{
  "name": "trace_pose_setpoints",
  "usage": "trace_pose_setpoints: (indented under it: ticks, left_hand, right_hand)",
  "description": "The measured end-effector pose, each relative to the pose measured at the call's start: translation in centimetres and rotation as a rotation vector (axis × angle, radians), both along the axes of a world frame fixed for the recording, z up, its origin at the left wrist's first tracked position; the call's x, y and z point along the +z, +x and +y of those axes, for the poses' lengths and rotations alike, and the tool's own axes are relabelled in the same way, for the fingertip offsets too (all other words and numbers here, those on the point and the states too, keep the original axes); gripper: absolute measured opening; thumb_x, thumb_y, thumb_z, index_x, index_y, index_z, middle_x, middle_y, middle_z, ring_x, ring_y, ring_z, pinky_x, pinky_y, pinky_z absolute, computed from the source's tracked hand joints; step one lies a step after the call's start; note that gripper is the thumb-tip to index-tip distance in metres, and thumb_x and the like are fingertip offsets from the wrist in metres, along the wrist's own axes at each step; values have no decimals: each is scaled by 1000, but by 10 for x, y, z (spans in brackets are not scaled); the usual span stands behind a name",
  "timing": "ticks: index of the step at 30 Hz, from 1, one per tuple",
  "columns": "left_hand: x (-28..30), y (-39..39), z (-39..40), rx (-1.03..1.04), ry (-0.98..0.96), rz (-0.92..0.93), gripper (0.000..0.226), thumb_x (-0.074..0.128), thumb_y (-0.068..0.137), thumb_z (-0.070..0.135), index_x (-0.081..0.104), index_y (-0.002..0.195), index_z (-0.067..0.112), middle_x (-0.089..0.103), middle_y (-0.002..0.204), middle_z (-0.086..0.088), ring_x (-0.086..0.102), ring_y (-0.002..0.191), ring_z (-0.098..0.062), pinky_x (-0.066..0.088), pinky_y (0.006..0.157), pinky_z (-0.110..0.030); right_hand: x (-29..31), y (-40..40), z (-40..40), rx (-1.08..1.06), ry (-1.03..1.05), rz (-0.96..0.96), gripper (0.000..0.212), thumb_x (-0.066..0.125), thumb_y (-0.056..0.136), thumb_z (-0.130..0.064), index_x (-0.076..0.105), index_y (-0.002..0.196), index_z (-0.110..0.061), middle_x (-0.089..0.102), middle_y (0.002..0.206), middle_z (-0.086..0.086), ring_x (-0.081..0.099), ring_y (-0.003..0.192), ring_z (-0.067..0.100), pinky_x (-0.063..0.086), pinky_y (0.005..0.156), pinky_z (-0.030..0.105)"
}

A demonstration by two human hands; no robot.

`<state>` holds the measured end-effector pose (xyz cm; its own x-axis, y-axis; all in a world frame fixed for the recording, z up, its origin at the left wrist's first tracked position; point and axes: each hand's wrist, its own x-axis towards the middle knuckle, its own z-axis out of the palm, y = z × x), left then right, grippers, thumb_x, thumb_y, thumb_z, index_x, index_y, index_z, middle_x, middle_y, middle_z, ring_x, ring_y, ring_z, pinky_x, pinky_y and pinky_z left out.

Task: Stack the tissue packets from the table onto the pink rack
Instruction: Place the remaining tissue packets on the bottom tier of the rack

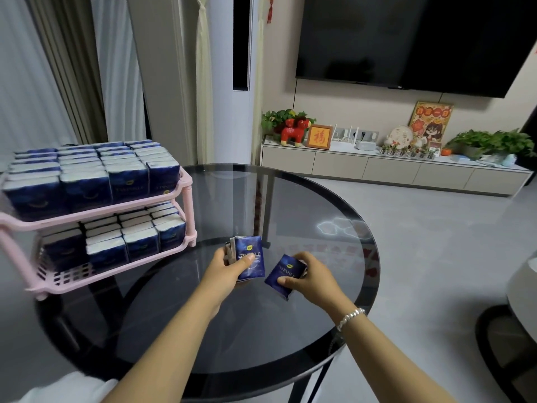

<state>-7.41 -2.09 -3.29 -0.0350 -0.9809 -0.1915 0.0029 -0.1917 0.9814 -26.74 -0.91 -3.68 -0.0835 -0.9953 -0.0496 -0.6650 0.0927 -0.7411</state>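
A two-tier pink rack [96,214] stands on the left of the round dark glass table [305,205]. Its top shelf is packed with several dark blue tissue packets [87,173]; the lower shelf holds several more, with bare grid at its front left. My left hand [229,266] grips a small stack of upright blue tissue packets [251,258] near the table's middle, just right of the rack. My right hand [311,279] holds a single blue tissue packet [283,274], tilted, beside the left hand's stack.
A low white TV cabinet [392,167] with plants and ornaments runs along the far wall under a big black television [415,39]. Curtains hang behind the rack. A dark round stool edge [505,344] shows at the right.
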Motion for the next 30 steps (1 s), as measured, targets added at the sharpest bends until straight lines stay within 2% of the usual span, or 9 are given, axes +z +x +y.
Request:
trace_pose_setpoints:
  ticks: [3, 8, 11, 14, 18, 22, 24, 27, 30]
  left_hand:
    - [1, 15, -1, 11, -3, -15, 41, 69, 86, 21, 53, 123, 16, 66, 115, -6, 66, 101, -22, 54, 92, -44]
    - [3, 42, 3, 34, -15, -9, 36, 73, 82, 17, 60, 116, 16, 71, 108, -4, 69, 95, -20, 55, 84, -37]
    - [6, 52, 11, -38, -23, 23, 42, 75, 80, 15, 60, 119, 17, 73, 108, -3, 70, 92, -19, 55, 73, -30]
    - [10, 60, 22, -95, -39, 41, 52, 76, 76, 19, 57, 124, 19, 72, 110, -5, 71, 92, -21, 56, 65, -27]
    - [14, 77, 34, -76, -54, 47, 66, 78, 65, 26, 56, 126, 20, 71, 111, -7, 69, 99, -25, 57, 83, -42]
    - [15, 94, 45, -106, -64, -53, 59, 83, 68, 24, 54, 119, 28, 69, 114, -1, 67, 104, -19, 54, 92, -42]
    - [11, 104, 49, -85, -63, -126, 64, 83, 71, 21, 50, 125, 27, 66, 116, 4, 64, 106, -13, 53, 95, -39]
    - [7, 123, 53, -74, -56, -217, 94, 86, 64, 30, 32, 141, 28, 57, 130, 9, 56, 116, -10, 46, 103, -36]
    - [3, 141, 59, -98, -48, -343, 107, 82, 70, 31, 11, 150, 33, 41, 146, 6, 45, 129, -13, 37, 110, -35]
  right_hand:
    - [9, 11, 1, 48, -45, -295, 32, 71, 80, -11, 59, 108, -20, 64, 94, 3, 57, 69, 3, 47, 58, 10]
    - [33, 26, 6, 202, -111, -530, 31, 62, 87, -6, 60, 105, -31, 66, 100, 4, 63, 86, 13, 56, 73, 22]
    - [38, 41, 5, 314, -129, -498, 35, 63, 87, -8, 59, 110, -33, 68, 105, 4, 63, 95, 23, 55, 86, 33]
    - [40, 60, 4, 356, -137, -467, 36, 65, 85, -10, 60, 109, -36, 68, 106, 5, 63, 101, 29, 55, 88, 39]
    - [38, 84, 4, 413, -130, -477, 38, 66, 85, -8, 59, 113, -32, 69, 108, 4, 66, 100, 22, 55, 88, 35]
    - [38, 109, 4, 486, -141, -439, 41, 69, 81, -9, 60, 115, -31, 71, 105, -1, 68, 96, 14, 54, 89, 34]
    - [41, 118, 1, 558, -127, -354, 45, 72, 80, -12, 59, 116, -35, 68, 112, -4, 66, 99, 11, 53, 91, 34]
    - [47, 129, -7, 731, 18, -276, 69, 73, 79, -18, 42, 136, -41, 50, 138, -7, 52, 122, 10, 47, 100, 36]
    - [52, 146, -12, 827, 76, -119, 81, 75, 77, -17, 31, 141, -40, 42, 139, -12, 44, 128, 10, 42, 102, 28]
